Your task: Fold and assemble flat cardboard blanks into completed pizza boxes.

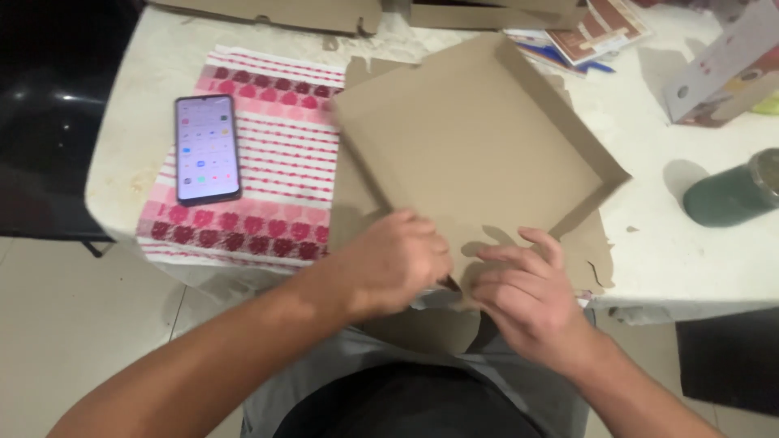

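White table (690, 251): striped cloth (276, 162), cardboard box (471, 146), green jar (730, 195), booklets (584, 36).

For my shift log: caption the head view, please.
Both hands fold a brown cardboard box beside a phone.

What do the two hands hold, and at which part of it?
Both the left hand and the right hand grip the brown cardboard box at its near edge, by the corner flap closest to the person.

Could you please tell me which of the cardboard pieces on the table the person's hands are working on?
The partly folded cardboard box at the near table edge, under both hands; the other flat cardboard pieces lie untouched along the far edge.
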